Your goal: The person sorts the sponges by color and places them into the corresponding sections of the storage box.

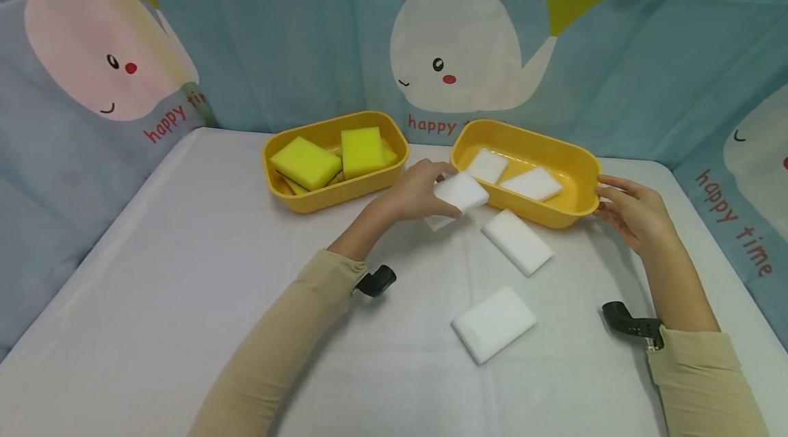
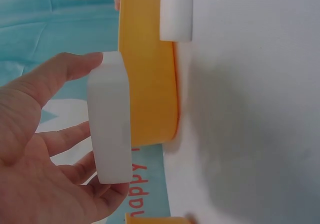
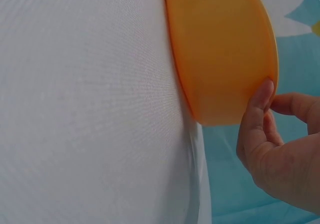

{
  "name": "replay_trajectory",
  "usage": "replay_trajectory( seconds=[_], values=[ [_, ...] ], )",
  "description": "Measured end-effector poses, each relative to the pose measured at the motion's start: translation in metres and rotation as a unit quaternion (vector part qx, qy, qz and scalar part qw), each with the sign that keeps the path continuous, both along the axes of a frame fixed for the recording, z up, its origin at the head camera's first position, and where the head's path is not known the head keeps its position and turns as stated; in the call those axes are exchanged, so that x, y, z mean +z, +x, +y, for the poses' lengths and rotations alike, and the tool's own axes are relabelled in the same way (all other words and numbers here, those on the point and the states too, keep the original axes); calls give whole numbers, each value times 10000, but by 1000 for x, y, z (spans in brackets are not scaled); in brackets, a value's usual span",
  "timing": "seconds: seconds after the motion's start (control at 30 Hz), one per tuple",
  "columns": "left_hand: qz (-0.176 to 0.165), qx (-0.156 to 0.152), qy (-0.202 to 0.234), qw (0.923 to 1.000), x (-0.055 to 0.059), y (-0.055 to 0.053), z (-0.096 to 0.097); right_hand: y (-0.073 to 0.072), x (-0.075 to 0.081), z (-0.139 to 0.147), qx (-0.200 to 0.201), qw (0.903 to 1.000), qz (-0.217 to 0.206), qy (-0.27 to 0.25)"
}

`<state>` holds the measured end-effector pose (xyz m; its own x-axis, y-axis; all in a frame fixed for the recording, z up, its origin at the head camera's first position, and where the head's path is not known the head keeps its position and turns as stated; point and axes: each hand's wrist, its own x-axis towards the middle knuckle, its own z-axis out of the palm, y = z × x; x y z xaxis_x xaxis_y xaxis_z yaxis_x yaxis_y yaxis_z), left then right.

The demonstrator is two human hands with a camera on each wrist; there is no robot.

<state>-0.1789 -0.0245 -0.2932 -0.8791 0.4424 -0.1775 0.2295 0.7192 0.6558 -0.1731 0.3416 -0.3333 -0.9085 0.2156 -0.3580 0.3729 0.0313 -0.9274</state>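
My left hand (image 1: 421,192) grips a white sponge (image 1: 463,192) between thumb and fingers, just off the near left corner of the right yellow tub (image 1: 557,215). In the left wrist view the held sponge (image 2: 110,126) stands upright in front of the tub's orange-looking wall (image 2: 150,84). Fingers and thumb of my right hand (image 1: 640,215) pinch the rim at that tub's right end, which the right wrist view shows closely. Inside the tub lie two white sponges (image 1: 532,184). Another white sponge (image 1: 517,242) lies on the table just before it, and one more sponge (image 1: 494,324) lies nearer me.
A second yellow tub (image 1: 335,195) at the back left holds several yellow-green sponges (image 1: 306,163). The white cloth-covered table (image 1: 185,286) ends at a blue whale-print curtain (image 1: 295,47). Black wrist mounts (image 1: 377,281) stick out from both sleeves.
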Motion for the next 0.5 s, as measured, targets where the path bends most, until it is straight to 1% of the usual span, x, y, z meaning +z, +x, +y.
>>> replay_trajectory(
  seconds=[0.27, 0.5],
  values=[
    [70, -56, 24, 10000, 8, 1, -1, 0, 1, 0, 6, 10000, 47, -45],
    [249, -173, 108, 9995, 17, -6, 4, 0, 0, 0, -17, 9999, 83, -110]
  ],
)
